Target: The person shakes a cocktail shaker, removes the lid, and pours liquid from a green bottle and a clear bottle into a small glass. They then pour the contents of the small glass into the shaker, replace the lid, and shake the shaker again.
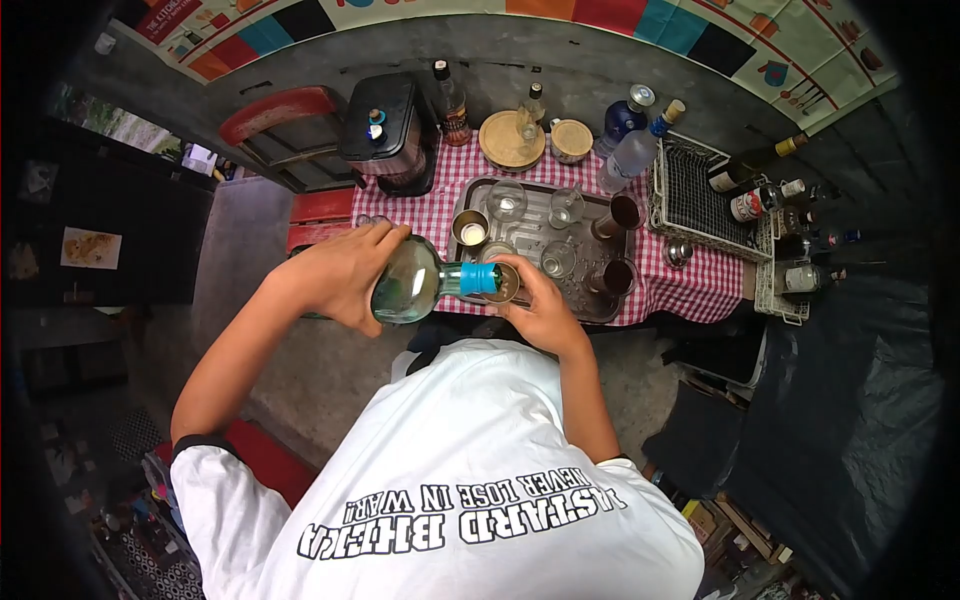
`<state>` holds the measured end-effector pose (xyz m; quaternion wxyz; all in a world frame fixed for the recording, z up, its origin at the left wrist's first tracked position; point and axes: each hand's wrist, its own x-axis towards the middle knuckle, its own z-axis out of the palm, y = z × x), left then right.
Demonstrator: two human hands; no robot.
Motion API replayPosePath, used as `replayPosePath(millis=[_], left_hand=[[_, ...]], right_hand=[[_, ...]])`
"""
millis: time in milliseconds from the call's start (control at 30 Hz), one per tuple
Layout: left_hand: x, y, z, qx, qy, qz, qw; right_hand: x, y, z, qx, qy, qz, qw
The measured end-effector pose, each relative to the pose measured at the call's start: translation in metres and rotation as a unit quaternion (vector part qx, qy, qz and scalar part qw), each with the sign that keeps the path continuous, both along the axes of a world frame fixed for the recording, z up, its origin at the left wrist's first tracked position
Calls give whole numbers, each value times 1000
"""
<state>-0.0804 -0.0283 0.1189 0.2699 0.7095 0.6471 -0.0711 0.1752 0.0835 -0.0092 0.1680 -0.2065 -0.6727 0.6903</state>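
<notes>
My left hand point(345, 270) is closed around the body of a clear greenish glass bottle point(408, 282) with a blue band point(478, 278) on its neck. The bottle lies tipped sideways, neck pointing right. At its mouth, my right hand point(540, 308) grips a small round cup point(507, 284), its rim around or against the bottle's mouth. Whether liquid is flowing cannot be made out. Just beyond stands a metal tray point(530, 212) bearing a metal cup point(470, 229), glass mugs point(566, 207) and two dark tumblers point(622, 212).
A checkered cloth point(690, 290) covers the table. At the back are a black dispenser point(385, 130), a dark bottle point(452, 105), wooden lids point(511, 141) and a blue bottle point(625, 118). Wire baskets point(705, 195) with several bottles stand right. A red chair point(280, 115) is left.
</notes>
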Motion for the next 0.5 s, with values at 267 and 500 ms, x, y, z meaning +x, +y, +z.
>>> replayPosePath(millis=[267, 500], left_hand=[[-25, -22, -27, 143, -119, 53, 981], [-52, -69, -66, 211, -224, 308, 901]], right_hand=[[-16, -4, 26, -52, 53, -25, 997], [-43, 3, 31, 13, 11, -26, 1000]])
